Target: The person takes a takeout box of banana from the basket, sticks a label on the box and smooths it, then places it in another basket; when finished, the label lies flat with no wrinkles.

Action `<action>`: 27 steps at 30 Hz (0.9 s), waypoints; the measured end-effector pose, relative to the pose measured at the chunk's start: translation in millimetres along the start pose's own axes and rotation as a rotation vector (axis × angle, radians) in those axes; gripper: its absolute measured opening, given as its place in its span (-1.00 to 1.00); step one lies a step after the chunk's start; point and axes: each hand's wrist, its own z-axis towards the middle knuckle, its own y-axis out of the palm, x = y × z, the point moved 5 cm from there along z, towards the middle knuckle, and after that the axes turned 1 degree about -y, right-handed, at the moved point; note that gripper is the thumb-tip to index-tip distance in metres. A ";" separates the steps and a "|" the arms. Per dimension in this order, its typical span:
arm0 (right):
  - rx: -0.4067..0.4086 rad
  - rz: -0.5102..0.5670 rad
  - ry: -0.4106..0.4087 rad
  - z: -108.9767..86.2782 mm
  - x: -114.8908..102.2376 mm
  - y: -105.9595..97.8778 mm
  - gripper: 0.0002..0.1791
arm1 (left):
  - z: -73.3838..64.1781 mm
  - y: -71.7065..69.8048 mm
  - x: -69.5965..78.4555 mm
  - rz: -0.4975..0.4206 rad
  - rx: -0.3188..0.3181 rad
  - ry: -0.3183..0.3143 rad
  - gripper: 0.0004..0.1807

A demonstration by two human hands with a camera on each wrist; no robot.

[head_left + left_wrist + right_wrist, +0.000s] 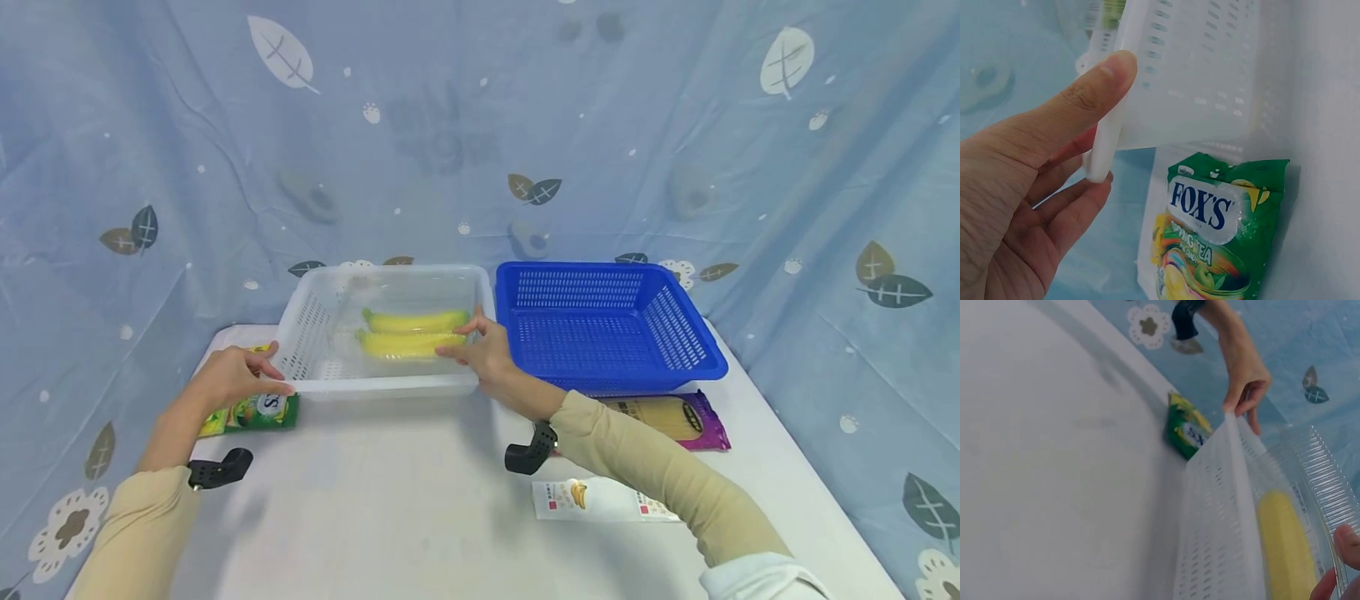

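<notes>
A white plastic basket (pixel 390 386) stands at the back of the table. My left hand (pixel 236 375) pinches its front left corner, with the thumb over the rim and fingers beneath, as the left wrist view shows. Inside the basket is a clear plastic box (pixel 1329 481) with two yellow bananas (pixel 416 322), green at their tips. My right hand (pixel 487 350) reaches over the basket's right side and pinches the edge of that box between thumb and fingers. Beside the left hand lies a green Fox's candy bag (pixel 1222 231), partly hidden by hand and basket.
To the right stands a blue basket (pixel 607 385), close against the white one. A purple pack of noodles (pixel 705 421) lies before it, partly under the right forearm. Nearer is a white wrapper with a banana picture (pixel 558 500). A patterned blue curtain (pixel 450 125) surrounds the table.
</notes>
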 end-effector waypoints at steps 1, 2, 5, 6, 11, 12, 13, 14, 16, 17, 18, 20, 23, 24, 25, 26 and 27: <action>0.001 -0.001 0.004 -0.6 -1.9 -0.3 -0.66 | 0.1 0.0 0.0 -0.002 -0.003 -0.004 -0.53; 0.002 -0.008 0.006 -1.0 -3.9 -0.7 -0.67 | 0.2 0.0 0.1 -0.003 -0.006 -0.007 -0.53; 0.001 -0.013 0.020 -2.7 -9.0 -1.8 -0.67 | 0.3 0.1 0.6 -0.004 -0.010 -0.011 -0.58; 0.000 -0.016 0.024 -3.4 -10.5 -2.1 -0.67 | 0.3 0.1 0.6 -0.006 -0.011 -0.012 -0.60; -0.007 -0.016 0.024 -6.7 -14.8 -3.1 -0.68 | -0.5 -0.1 0.9 -0.005 -0.004 -0.003 -0.60; -0.008 -0.014 0.024 -7.5 -15.2 -3.3 -0.68 | -0.7 -0.1 0.7 -0.006 -0.005 -0.004 -0.58; -0.009 -0.011 0.023 -8.2 -15.6 -3.6 -0.68 | -0.7 0.0 0.8 -0.004 -0.005 -0.004 -0.56; -0.008 -0.012 0.021 -9.1 -16.1 -4.0 -0.68 | -0.6 0.1 0.6 -0.006 -0.007 -0.005 -0.55; -0.007 -0.011 0.016 -11.1 -17.1 -4.7 -0.69 | -0.6 0.3 0.4 -0.005 -0.010 -0.010 -0.55; -0.006 -0.009 0.013 -12.3 -17.8 -5.1 -0.69 | -0.6 0.3 0.4 -0.004 -0.010 -0.011 -0.56; -0.007 -0.006 0.010 -13.6 -18.6 -5.5 -0.69 | -0.5 0.3 0.4 -0.003 -0.009 -0.011 -0.56; -0.006 -0.008 0.002 -16.0 -20.0 -6.6 -0.69 | -0.4 0.3 0.6 -0.003 -0.010 -0.010 -0.59; -0.009 -0.003 -0.010 -18.6 -21.5 -8.4 -0.69 | 0.1 0.5 0.5 -0.004 -0.011 -0.010 -0.56; -0.010 -0.004 -0.014 -19.2 -21.6 -9.0 -0.68 | 0.4 0.7 0.4 -0.004 -0.011 -0.011 -0.54; -0.009 -0.004 -0.018 -19.9 -22.0 -9.6 -0.68 | 0.6 0.8 0.4 -0.005 -0.012 -0.013 -0.53; -0.008 -0.006 -0.021 -20.5 -22.3 -10.3 -0.68 | 0.9 0.9 0.2 -0.005 -0.011 -0.014 -0.51; -0.007 -0.005 -0.027 -21.1 -22.8 -10.7 -0.68 | 1.2 0.9 0.1 -0.003 -0.010 -0.013 -0.50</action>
